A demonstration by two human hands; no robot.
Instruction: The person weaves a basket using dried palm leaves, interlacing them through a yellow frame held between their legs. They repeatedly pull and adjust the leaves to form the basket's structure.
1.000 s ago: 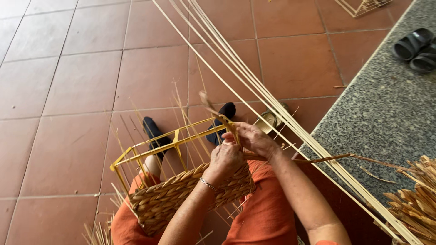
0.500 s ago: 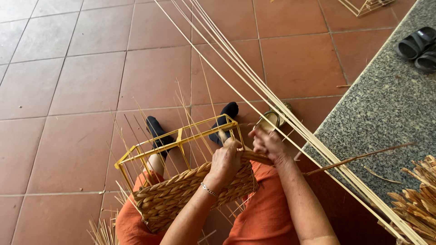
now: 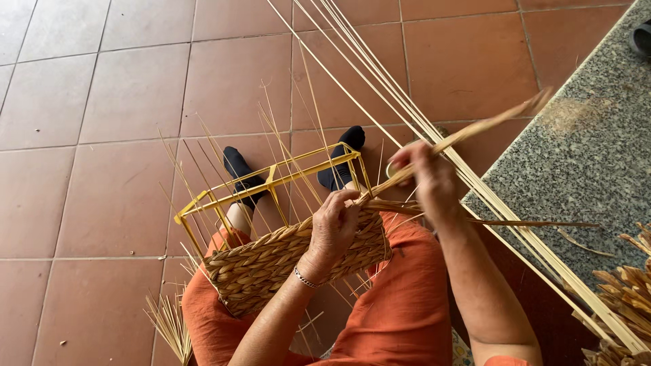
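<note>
While the right hand [image 3: 428,177] blurs a little, its fingers are curled tight round a flat strand [image 3: 475,129], pinching it near the low end. That strand's far tip, toward 2 o'clock, smears out over the stone slab [image 3: 583,169], so its end is hard to make out. Its long axis runs from 8 o'clock at the basket [image 3: 291,261] up to 2 o'clock. The left hand [image 3: 333,229] lies on the basket's woven wall, fingers bent and pressed together at the rim where the strand enters; the fingertips are hidden behind the weave. The basket sits on the lap at picture centre, its yellow frame [image 3: 271,183] open toward 11 o'clock, its lower corner covered by the forearm. Long thin reeds [image 3: 380,81] slant from 12 to 5 o'clock, cut off at both edges.
</note>
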